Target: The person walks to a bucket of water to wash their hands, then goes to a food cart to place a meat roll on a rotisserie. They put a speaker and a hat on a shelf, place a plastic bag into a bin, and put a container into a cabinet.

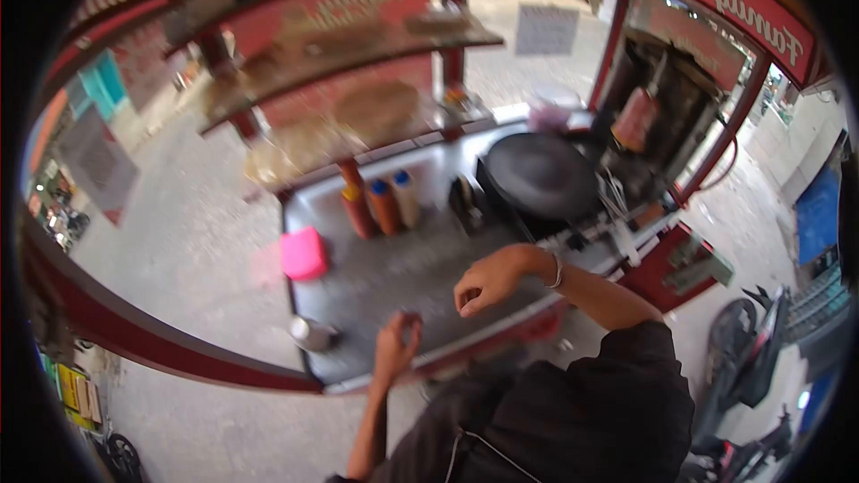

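Observation:
My left hand hovers at the near edge of the metal counter. Its fingers are loosely bent, thumb apart, with nothing visible between them. Farther right, my right hand hangs above the counter with its fingers curved downward. A dark gap shows between thumb and fingers, and no held thing is visible. Beyond my hands stand a red sauce bottle, an orange-red bottle with a blue cap and a pale bottle. A dark round pan or lid sits on the stove behind my right hand.
A pink box and a silver can stand at the counter's left edge. A dark holder is beside the stove. Shelves with bagged flatbreads overhang the back. A vertical kebab spit stands at the right.

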A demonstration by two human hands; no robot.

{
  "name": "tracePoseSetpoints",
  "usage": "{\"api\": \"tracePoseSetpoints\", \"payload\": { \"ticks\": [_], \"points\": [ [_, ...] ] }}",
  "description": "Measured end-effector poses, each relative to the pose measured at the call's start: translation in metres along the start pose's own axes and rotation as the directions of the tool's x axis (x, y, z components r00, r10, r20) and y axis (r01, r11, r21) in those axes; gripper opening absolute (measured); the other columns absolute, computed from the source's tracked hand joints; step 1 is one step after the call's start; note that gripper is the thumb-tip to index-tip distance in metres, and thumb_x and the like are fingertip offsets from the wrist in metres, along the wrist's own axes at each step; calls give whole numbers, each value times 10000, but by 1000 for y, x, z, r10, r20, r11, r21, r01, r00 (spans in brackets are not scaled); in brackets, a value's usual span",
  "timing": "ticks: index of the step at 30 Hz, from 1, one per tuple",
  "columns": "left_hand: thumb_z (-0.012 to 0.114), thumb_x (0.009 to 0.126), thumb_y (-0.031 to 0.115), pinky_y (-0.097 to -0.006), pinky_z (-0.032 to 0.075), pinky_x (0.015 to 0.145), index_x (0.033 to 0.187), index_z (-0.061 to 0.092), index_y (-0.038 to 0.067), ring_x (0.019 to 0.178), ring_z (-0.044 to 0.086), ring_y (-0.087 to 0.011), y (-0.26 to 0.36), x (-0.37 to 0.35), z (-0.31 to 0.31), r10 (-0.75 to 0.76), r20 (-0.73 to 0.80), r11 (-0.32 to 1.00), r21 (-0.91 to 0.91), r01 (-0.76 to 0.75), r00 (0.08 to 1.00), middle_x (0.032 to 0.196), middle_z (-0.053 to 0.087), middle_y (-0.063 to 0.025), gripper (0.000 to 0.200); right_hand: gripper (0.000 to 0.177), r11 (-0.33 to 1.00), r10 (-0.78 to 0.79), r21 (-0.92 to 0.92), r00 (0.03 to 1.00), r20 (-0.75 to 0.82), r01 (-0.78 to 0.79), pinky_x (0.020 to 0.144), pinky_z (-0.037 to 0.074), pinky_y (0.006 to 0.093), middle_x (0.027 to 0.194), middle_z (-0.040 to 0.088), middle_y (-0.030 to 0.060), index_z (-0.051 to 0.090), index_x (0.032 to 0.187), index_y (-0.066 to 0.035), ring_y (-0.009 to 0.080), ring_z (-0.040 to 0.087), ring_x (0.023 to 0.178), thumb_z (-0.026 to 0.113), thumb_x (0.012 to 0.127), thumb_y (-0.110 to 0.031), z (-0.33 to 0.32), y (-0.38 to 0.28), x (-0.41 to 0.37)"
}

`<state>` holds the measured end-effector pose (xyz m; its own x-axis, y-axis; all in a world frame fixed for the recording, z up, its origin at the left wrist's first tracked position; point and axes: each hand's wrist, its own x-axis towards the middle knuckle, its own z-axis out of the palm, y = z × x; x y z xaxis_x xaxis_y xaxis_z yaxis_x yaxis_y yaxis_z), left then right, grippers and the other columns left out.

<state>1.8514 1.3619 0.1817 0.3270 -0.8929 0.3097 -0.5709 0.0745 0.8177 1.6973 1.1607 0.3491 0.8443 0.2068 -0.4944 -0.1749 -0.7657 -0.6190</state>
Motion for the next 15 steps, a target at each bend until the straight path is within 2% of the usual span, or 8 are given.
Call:
{"api": "tracePoseSetpoints", "payload": {
  "ticks": [2, 3, 5, 6, 7, 8, 11, 15],
  "points": [
    [574, 844, 110, -362, 482, 719, 933, 588, 26, 848, 639, -284, 20, 10, 28, 14, 23, 1000, 6, -14, 1000, 876, 647, -142, 123, 441, 861, 349, 361, 933, 92, -357, 770, 506, 360, 877, 654, 115, 633, 919, -8, 236, 627, 863, 547, 855, -436, 84, 58, -23],
    [576, 844, 106, -361, 482, 719, 936, 587, 23, 847, 639, -286, 31, 14, 44, -4, 43, 1000, 8, 4, 999, 877, 647, -146, 124, 441, 839, 352, 394, 927, 130, -374, 770, 506, 360, 877, 654, 115, 633, 919, -8, 236, 627, 863, 547, 855, -436, 121, 88, -35],
    [577, 844, 103, -360, 482, 719, 938, 586, 20, 846, 639, -288, 51, 18, 89, -52, 75, 999, -9, 53, 996, 878, 647, -150, 126, 439, 647, 632, 187, 657, 411, -739, 819, 493, 429, 1046, 622, 181, 585, 1055, 4, 313, 609, 951, 563, 836, -376, 187, 151, -63],
    [575, 845, 101, -358, 481, 716, 942, 583, 17, 847, 639, -286, 59, 20, 112, -50, 98, 998, -26, 53, 994, 882, 646, -151, 129, 439, 641, 622, 189, 648, 440, -744, 819, 493, 429, 1046, 622, 181, 585, 1055, 4, 313, 609, 951, 563, 836, -376, 231, 193, -72],
    [572, 845, 99, -357, 481, 713, 946, 581, 13, 847, 638, -284, 67, 21, 132, -45, 116, 998, -37, 50, 992, 886, 644, -152, 133, 461, 739, 662, 147, 749, 29, -658, 818, 492, 446, 1129, 570, 209, 529, 1129, 6, 339, 608, 953, 562, 830, -343, 279, 237, -78],
    [569, 844, 94, -359, 481, 708, 958, 576, 13, 840, 639, -274, 76, 21, 154, -93, 143, 992, -75, 105, 985, 902, 637, -147, 140, 503, 812, 554, 56, 736, -389, -581, 816, 491, 464, 1213, 518, 237, 473, 1202, 8, 366, 607, 956, 561, 823, -311, 305, 263, -85],
    [569, 839, 89, -368, 480, 704, 971, 573, 18, 834, 635, -277, 87, 18, 216, -157, 230, 980, -86, 181, 960, 909, 625, -137, 151, 620, 826, 529, 193, 612, -588, -529, 824, 484, 477, 1307, 416, 268, 367, 1295, -6, 401, 585, 982, 592, 783, -276, 313, 278, -88],
    [576, 820, 82, -376, 479, 716, 986, 566, 20, 835, 623, -288, 114, 8, 258, -145, 219, 989, 11, 147, 965, 908, 611, -135, 178, 650, 841, 524, 219, 646, -554, -494, 813, 491, 464, 1286, 436, 274, 380, 1289, 1, 396, 592, 959, 619, 744, -263, 318, 304, -90]
  ]
}}
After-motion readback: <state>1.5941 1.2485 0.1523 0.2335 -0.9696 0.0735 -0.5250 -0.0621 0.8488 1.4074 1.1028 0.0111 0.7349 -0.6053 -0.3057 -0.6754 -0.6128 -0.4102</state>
